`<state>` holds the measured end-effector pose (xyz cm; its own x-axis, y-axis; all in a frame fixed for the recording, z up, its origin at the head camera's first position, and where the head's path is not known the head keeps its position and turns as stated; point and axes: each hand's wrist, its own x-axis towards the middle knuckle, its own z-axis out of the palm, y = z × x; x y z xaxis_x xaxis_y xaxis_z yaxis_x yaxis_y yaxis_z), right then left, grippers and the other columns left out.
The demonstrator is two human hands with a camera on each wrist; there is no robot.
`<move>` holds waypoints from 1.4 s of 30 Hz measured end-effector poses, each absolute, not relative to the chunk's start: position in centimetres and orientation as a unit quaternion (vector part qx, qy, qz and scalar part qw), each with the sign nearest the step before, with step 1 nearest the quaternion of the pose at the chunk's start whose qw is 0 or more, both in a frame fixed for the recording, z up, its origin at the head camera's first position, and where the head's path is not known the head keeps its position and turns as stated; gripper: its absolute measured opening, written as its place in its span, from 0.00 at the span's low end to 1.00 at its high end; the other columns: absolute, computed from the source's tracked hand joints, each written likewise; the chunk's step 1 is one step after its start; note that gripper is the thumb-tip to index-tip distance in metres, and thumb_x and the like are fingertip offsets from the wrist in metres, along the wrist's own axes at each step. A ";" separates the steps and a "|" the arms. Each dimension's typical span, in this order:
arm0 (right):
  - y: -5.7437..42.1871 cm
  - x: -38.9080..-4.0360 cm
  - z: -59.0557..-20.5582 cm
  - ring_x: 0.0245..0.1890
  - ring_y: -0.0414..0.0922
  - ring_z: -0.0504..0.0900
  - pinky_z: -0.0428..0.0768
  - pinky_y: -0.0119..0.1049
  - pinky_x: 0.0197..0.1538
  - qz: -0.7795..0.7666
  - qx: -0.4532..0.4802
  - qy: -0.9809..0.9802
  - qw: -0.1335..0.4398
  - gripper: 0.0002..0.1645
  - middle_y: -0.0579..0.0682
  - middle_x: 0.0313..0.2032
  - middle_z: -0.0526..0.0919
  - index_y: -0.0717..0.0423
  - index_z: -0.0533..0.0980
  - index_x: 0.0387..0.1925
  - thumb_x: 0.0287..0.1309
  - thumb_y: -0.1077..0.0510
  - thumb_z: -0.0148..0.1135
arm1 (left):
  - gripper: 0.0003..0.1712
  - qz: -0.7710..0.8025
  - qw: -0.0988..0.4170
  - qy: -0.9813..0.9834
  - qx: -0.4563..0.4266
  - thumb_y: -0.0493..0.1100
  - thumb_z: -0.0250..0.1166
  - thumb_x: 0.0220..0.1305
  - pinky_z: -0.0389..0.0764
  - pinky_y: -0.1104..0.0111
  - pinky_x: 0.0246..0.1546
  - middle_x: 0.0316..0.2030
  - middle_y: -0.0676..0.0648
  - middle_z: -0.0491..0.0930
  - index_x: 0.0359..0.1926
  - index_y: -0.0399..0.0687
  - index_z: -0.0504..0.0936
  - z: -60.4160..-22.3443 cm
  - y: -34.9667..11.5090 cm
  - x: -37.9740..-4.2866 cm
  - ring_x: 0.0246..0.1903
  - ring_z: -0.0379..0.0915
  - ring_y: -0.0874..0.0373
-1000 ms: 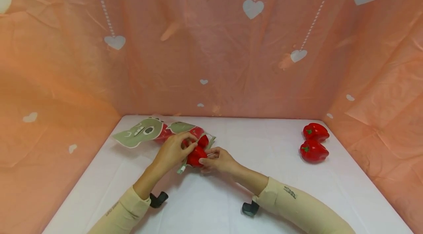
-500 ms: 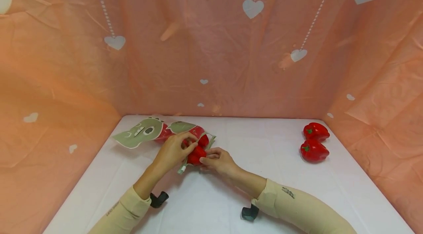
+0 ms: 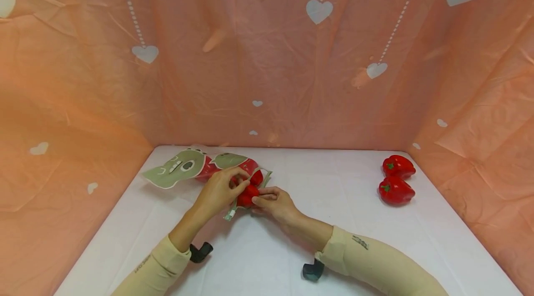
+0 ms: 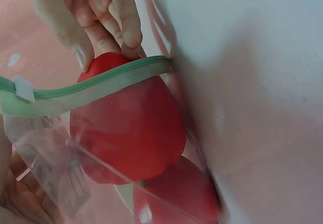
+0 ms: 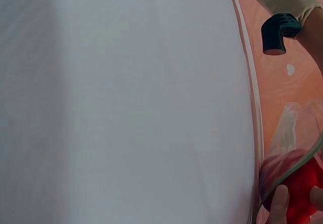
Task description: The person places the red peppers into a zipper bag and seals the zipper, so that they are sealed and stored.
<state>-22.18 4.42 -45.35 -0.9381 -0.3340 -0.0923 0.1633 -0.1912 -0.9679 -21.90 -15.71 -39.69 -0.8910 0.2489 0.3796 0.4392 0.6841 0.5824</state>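
Clear plastic printed with pale green cartoon shapes forms the zip bag (image 3: pixel 170 173) on the left part of the white-covered desk (image 3: pixel 329 203), its mouth towards the right hand (image 3: pixel 277 205). At that mouth, between both hands, sits a glossy red bell pepper (image 4: pixel 128 128), mostly past the green zip strip (image 4: pixel 101 84). Its long axis, in the left wrist view, runs from the right fingertips through the opening and into the bag. The right hand is the nearer: its grip is closed on the protruding end, thumb and fingers on either side, so the pepper lies to its left and the bag's depth beyond. The left hand (image 3: pixel 221 188) has its grip pinched on the bag's edge. A small green spot shows where this pepper meets a second red pepper (image 4: pixel 176 196) deeper inside; which one it belongs to, and so which way the held pepper's stem points, I cannot tell. Two loose red bell peppers (image 3: pixel 396 190) lie well apart at the right, stems facing left.
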 end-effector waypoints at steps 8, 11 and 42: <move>3.9 -22.4 -45.2 0.38 0.45 0.90 0.89 0.47 0.52 -0.766 -0.068 0.621 0.151 0.23 0.61 0.45 0.88 0.77 0.69 0.60 0.70 0.71 0.66 | 0.07 -0.353 0.130 -0.908 -0.186 0.40 0.75 0.68 0.78 0.67 0.32 0.33 0.54 0.83 0.46 0.49 0.89 -39.5 -15.7 -21.9 0.27 0.74 0.63; 3.7 -22.5 -45.1 0.39 0.45 0.90 0.89 0.47 0.51 -0.765 -0.068 0.623 0.146 0.23 0.63 0.47 0.88 0.77 0.70 0.60 0.70 0.71 0.66 | 0.08 -0.358 0.127 -0.906 -0.188 0.39 0.75 0.68 0.79 0.68 0.31 0.33 0.54 0.83 0.47 0.49 0.89 -39.4 -15.7 -21.9 0.27 0.75 0.63; 2.4 -22.9 -45.6 0.39 0.40 0.88 0.87 0.33 0.46 -0.729 -0.088 0.666 0.130 0.23 0.57 0.42 0.90 0.76 0.76 0.57 0.62 0.72 0.71 | 0.07 -0.350 0.126 -0.912 -0.176 0.41 0.75 0.69 0.80 0.64 0.37 0.34 0.53 0.85 0.47 0.49 0.90 -39.5 -15.6 -21.8 0.31 0.76 0.60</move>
<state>-22.91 2.43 -45.56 -0.9506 -0.3070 -0.0462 0.0735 -0.0780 -0.9942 -21.82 -15.64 -39.50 -0.9065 0.2316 0.3531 0.4084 0.6939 0.5931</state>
